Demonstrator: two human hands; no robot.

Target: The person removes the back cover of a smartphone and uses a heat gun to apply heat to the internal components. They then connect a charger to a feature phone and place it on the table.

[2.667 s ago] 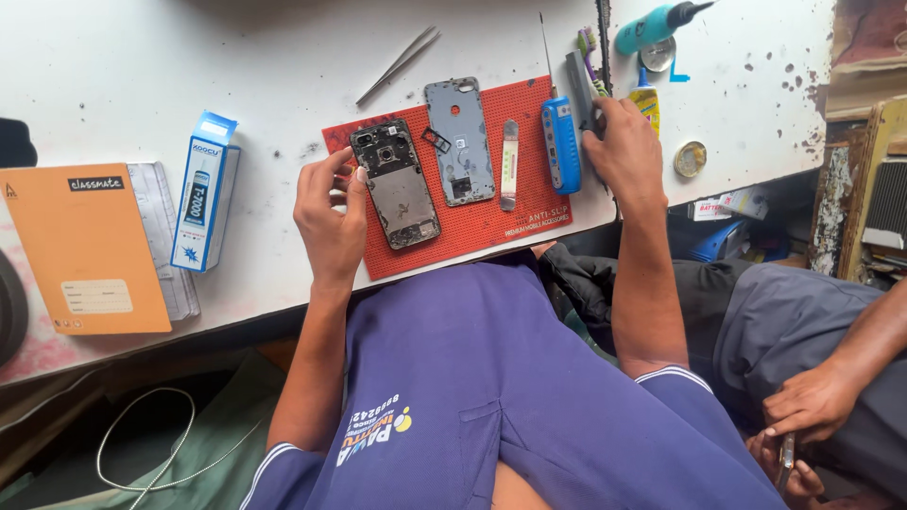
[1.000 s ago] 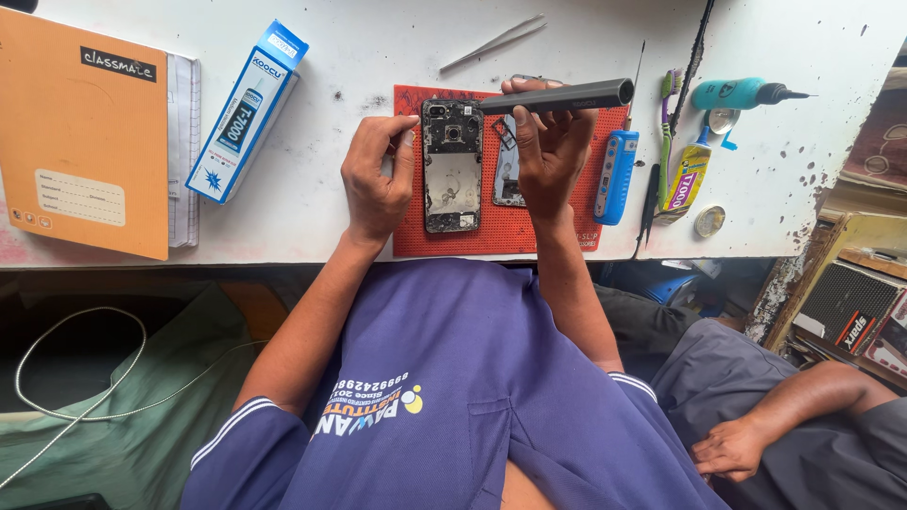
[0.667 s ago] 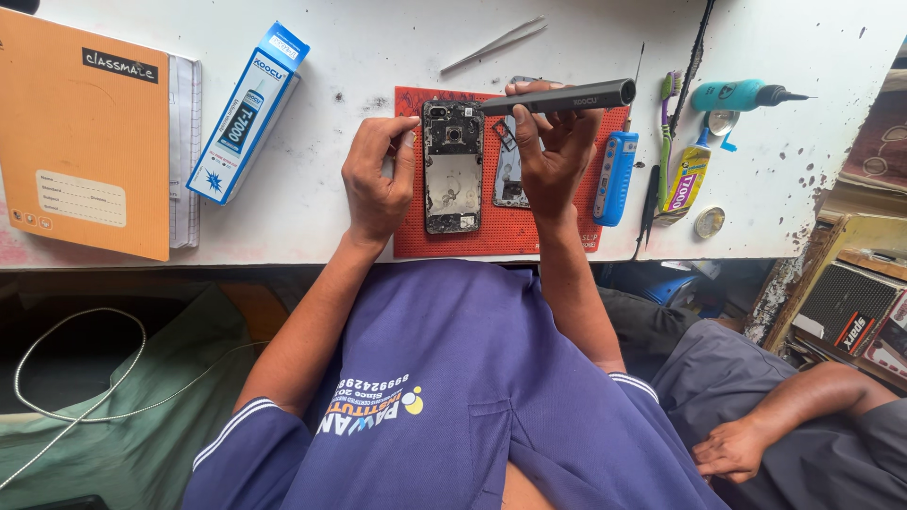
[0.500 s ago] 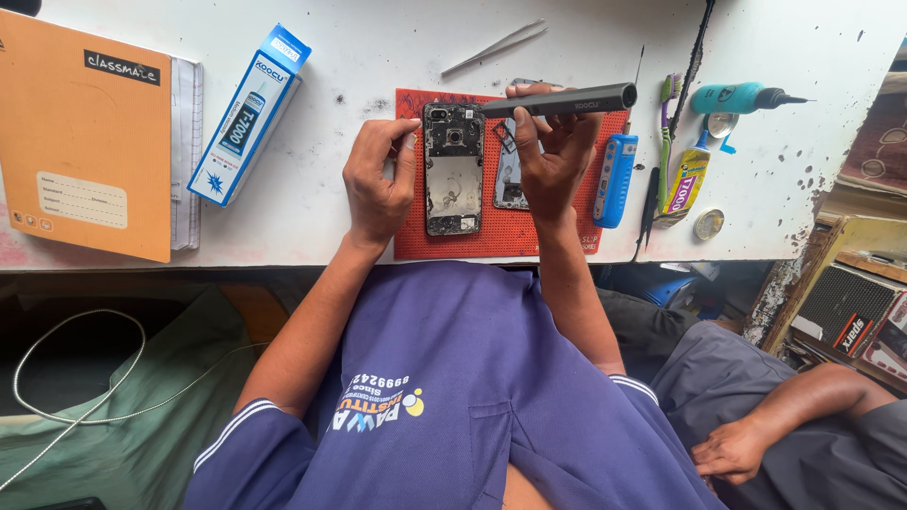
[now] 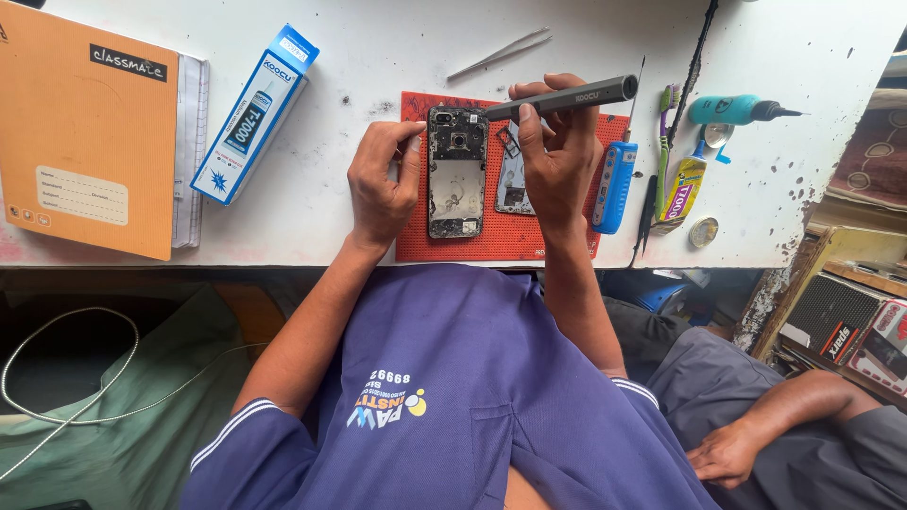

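White, speckled bench carries the work. At 9 o'clock lies an orange notebook; beside it a blue-and-white carton, slanted. The left hand grips the left edge of the opened phone, which lies on the red mat, long axis 12 to 6. The right hand, just right of the phone, is closed on a grey driver, tip toward 9. At 3 o'clock: blue tool, yellow tube.
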